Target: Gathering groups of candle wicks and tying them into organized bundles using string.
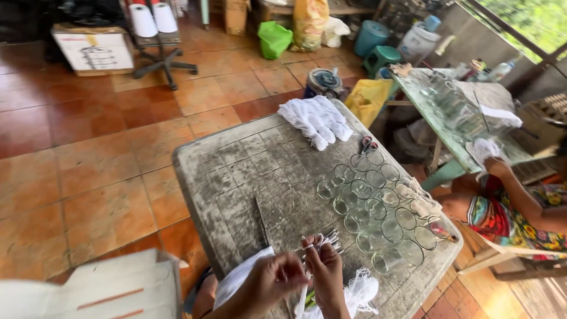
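My left hand [271, 283] and my right hand [325, 272] meet over the near edge of a worn grey table [236, 171]. Both pinch a bundle of thin white strings [322, 241] that fans out above my fingers. White cloth [236, 277] hangs under my left hand, and white netting [361, 293] lies below my right hand. Just right of my hands stand several clear drinking glasses [378, 210] in rows. A thin dark stick [261, 221] lies on the table ahead of my left hand.
A pile of white gloves [316, 119] and scissors [367, 143] lie at the table's far end. Another person in a patterned top [514, 218] sits at the right by a green table with glassware [455, 109]. A cardboard box [118, 289] sits at lower left.
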